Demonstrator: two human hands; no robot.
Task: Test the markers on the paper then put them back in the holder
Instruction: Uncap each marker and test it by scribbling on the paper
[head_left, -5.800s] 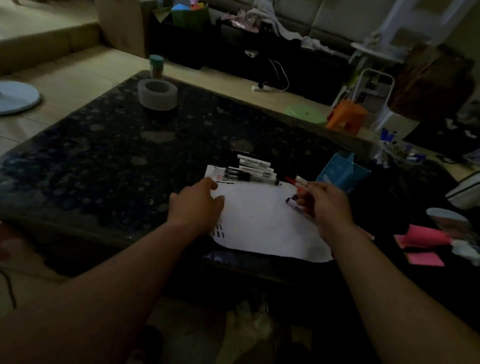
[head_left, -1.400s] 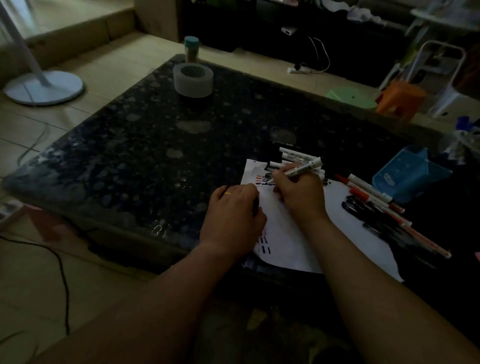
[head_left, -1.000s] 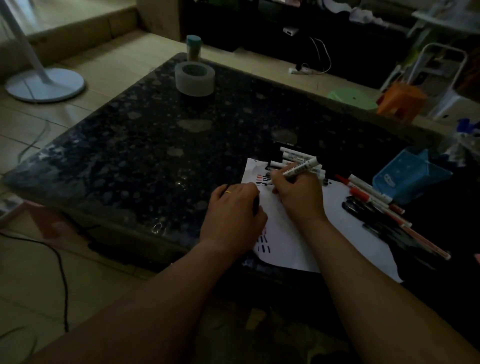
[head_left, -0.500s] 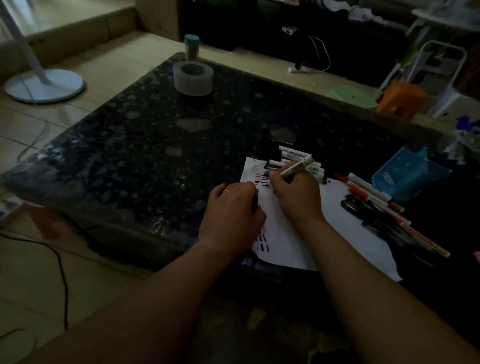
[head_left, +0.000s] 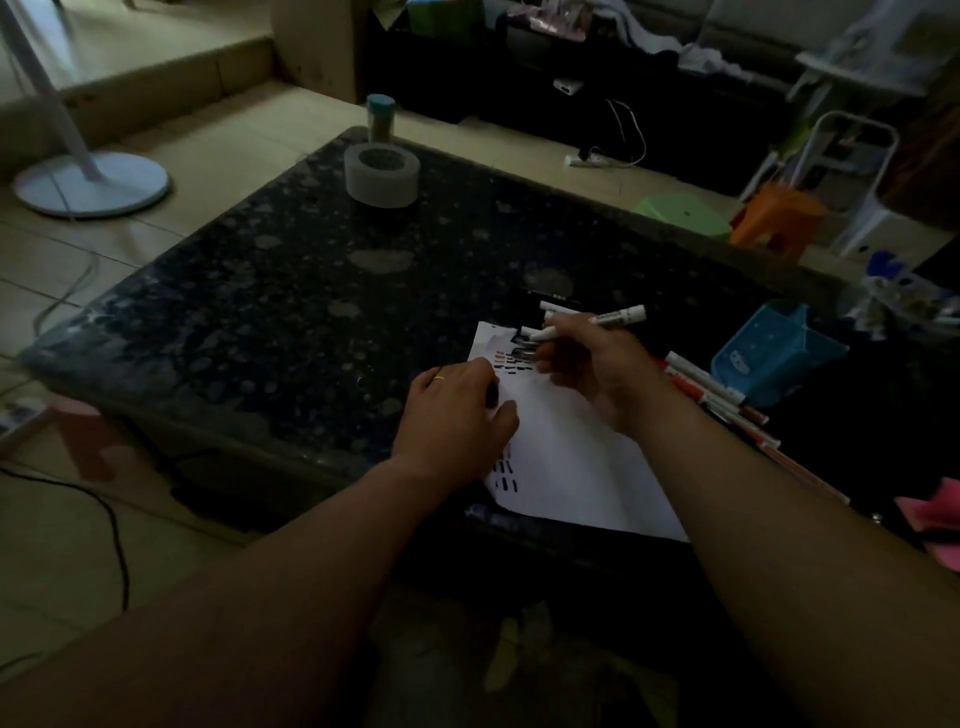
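One marker (head_left: 609, 319), label illegible, pinched in right hand (head_left: 597, 370); left hand (head_left: 456, 411) seemingly pinches cap (head_left: 491, 397).

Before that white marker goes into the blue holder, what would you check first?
1. Right hand grips the white marker: ok.
2. Left hand rests on the paper, pinning it: ok.
3. Test strokes show near the marker's tip: ok.
4. Marker capped: cannot tell; something dark shows under the left fingers.
5. Blue holder has room: cannot tell, inside hidden.
6. Way to the holder: not ok, loose markers lie between.
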